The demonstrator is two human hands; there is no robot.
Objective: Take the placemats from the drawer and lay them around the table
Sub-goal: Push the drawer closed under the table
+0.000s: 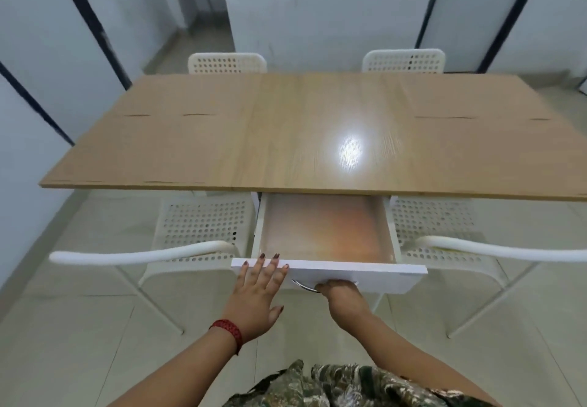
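Note:
A white drawer point(359, 271) is pulled out from under the near edge of the light wooden table point(222, 140). Inside lies a flat orange-beige placemat point(324, 229) that covers the drawer bottom. My right hand point(341, 290) is curled around the metal handle point(303, 285) on the drawer front. My left hand point(257, 292) is spread flat, its fingertips resting on the top edge of the drawer front at its left end. A red thread band is on my left wrist.
Two white perforated chairs flank the drawer, one at the left point(197, 225) and one at the right point(444, 229). The backs of two more chairs point(227, 63) point(403, 61) show past the far edge. White walls with dark frames surround the tiled floor.

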